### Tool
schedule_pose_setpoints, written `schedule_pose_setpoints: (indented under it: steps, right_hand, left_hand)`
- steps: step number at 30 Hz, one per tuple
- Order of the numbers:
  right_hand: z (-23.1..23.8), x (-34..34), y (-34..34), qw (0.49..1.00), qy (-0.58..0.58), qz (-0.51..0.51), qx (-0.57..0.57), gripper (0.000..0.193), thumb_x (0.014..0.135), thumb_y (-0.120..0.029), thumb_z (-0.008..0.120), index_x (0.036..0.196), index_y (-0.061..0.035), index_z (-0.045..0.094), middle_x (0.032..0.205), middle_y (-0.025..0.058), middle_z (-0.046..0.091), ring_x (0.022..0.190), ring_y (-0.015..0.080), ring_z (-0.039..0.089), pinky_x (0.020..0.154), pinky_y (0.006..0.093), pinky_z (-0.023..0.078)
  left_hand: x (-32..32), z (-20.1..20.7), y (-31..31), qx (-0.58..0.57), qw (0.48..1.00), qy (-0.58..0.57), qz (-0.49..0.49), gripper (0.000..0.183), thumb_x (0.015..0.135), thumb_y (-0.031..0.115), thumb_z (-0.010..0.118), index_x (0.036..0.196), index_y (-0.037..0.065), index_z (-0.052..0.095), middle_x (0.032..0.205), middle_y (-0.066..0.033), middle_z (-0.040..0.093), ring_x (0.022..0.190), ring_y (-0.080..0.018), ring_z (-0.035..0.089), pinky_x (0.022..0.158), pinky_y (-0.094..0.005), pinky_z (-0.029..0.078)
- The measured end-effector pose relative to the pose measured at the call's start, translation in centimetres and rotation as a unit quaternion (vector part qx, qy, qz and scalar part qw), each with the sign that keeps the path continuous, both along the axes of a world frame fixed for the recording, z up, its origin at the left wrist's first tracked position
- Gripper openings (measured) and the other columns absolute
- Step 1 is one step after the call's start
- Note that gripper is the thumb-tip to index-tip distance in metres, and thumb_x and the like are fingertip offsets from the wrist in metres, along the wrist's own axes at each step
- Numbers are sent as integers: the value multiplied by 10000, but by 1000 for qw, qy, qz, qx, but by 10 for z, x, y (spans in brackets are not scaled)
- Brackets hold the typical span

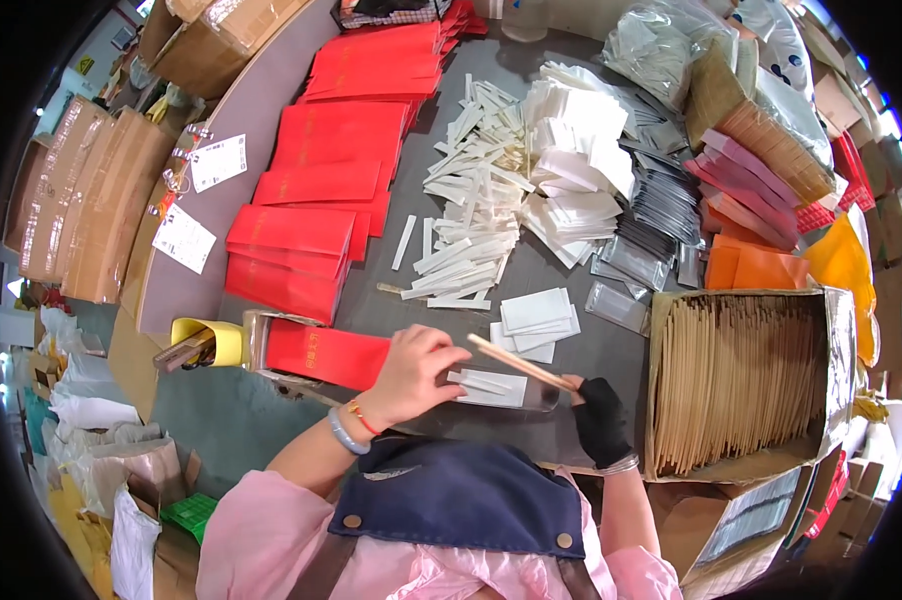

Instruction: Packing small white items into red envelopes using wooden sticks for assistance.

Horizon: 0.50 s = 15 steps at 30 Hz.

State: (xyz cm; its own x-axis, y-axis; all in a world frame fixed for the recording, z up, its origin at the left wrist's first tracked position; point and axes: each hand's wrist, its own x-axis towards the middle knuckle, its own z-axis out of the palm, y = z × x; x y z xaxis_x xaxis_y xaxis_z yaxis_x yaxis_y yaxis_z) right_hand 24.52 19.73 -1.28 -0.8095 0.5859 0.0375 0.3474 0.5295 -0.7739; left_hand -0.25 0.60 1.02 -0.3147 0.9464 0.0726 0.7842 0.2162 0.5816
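In my right hand (599,415), which wears a black fingerless glove, is a pair of pale wooden sticks (519,362). The fingers pinch their lower end, and the sticks slant up to the left. My left hand (423,375) is bare, its fingers bent and apart, with the thumb at the left end of a white card (506,396). A narrow white strip (484,382) lies on that card, and clear plastic shows at the card's right end. Just left of this hand, a red paper packet (321,354) lies flat, its right end beneath the hand.
Stacked red packets (311,135) line the table's left side. White strips (466,260), white cards (541,318) and clear sleeves (661,190) cover the middle. A carton (656,390) of wooden sticks stands right. A yellow cup (229,343) sits at the left edge.
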Motion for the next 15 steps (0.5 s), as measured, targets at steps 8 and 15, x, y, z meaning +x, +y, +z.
schedule_pose_setpoints:
  steps: [8, 15]
  right_hand:
    - [-5, -25, -13, 973, -128, 123, 147, 236, 851, -168, 690, 1086, -161, 712, 836, 107, 650, 772, 313, 627, 698, 417, 514]
    - [-35, -22, -15, 997, -52, -33, 54, 209, 829, -95, 694, 1037, -80, 703, 875, 124, 649, 863, 308, 633, 756, 412, 518]
  left_hand:
    - [3, -6, -25, -19, 998, 50, -28, 698, 603, 318, 860, 1208, 59, 626, 1224, -79, 553, 1152, -313, 477, 1003, -466, 364]
    - [13, -9, -10, -29, 996, 68, -42, 728, 604, 269, 863, 1245, 52, 595, 1225, -84, 538, 1152, -306, 474, 974, -460, 390]
